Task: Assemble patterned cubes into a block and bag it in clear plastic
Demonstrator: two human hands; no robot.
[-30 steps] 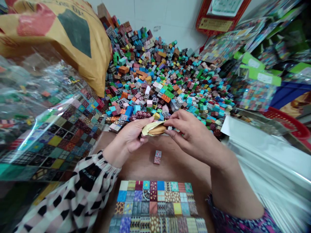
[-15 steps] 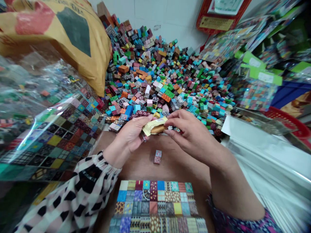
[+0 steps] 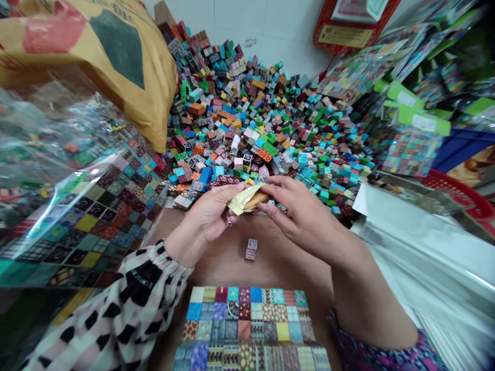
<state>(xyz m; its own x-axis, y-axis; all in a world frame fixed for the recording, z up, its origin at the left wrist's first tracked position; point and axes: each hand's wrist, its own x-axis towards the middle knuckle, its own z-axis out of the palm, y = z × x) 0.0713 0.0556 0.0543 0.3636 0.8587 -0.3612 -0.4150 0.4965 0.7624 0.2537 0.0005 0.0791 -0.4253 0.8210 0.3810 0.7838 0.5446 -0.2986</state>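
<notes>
A torn yellow wrapper (image 3: 240,200) is in my left hand (image 3: 204,214), pinched between thumb and fingers. Out of its open side shows a golden-brown piece (image 3: 257,200) that looks like a biscuit or small cake. My right hand (image 3: 305,214) has thumb and forefinger closed at the right end of that piece. Below the hands, two small patterned blocks (image 3: 251,249) lie together on the brown table (image 3: 220,257). Nearer to me sits a flat array of patterned blocks (image 3: 251,319) in neat rows.
A large heap of loose coloured blocks (image 3: 247,123) rises against the wall behind my hands. On the left are a yellow sack (image 3: 154,77) and a clear bag (image 3: 96,216) of blocks. Green-topped packs (image 3: 410,139), a red basket (image 3: 472,198) and white sheets (image 3: 417,247) stand right.
The wrapper has been opened wider and its flap turned to the left, so more of the brown piece shows. My right fingers have shifted slightly at its end.
</notes>
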